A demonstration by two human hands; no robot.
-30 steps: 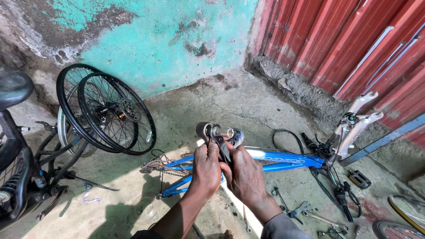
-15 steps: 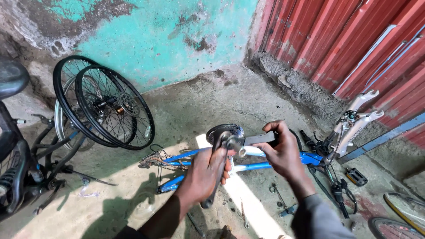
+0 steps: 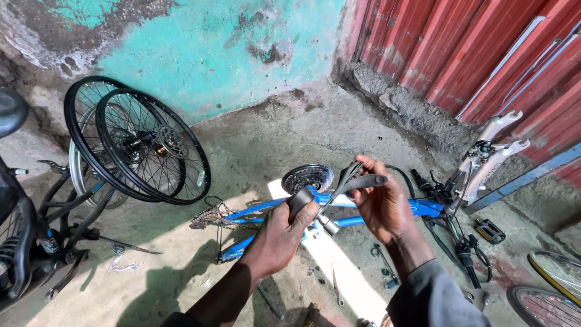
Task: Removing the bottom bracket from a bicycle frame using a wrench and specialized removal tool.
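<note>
My left hand (image 3: 281, 233) grips the black handle of a tool (image 3: 308, 209) whose silver socket end points down to the right. My right hand (image 3: 381, 206) is closed on a dark metal lever arm (image 3: 358, 179) that meets the tool between the hands. A toothed grey sprocket disc (image 3: 307, 177) sits just behind them; whether it is joined to the arm I cannot tell. Beneath both hands, a blue bicycle frame (image 3: 423, 209) lies on the concrete floor.
Two black spoked wheels (image 3: 151, 151) lean against the turquoise wall. A black bicycle (image 3: 24, 242) stands at the left edge. A white fork (image 3: 493, 151) rests by the red corrugated wall, near a black pedal (image 3: 489, 231). Small tools (image 3: 387, 269) lie on the floor; more wheels (image 3: 554, 287) show at bottom right.
My hands have moved apart. The right hand shifted right onto the dark lever arm, the left stays on the black handle, and the sprocket disc now shows behind them.
</note>
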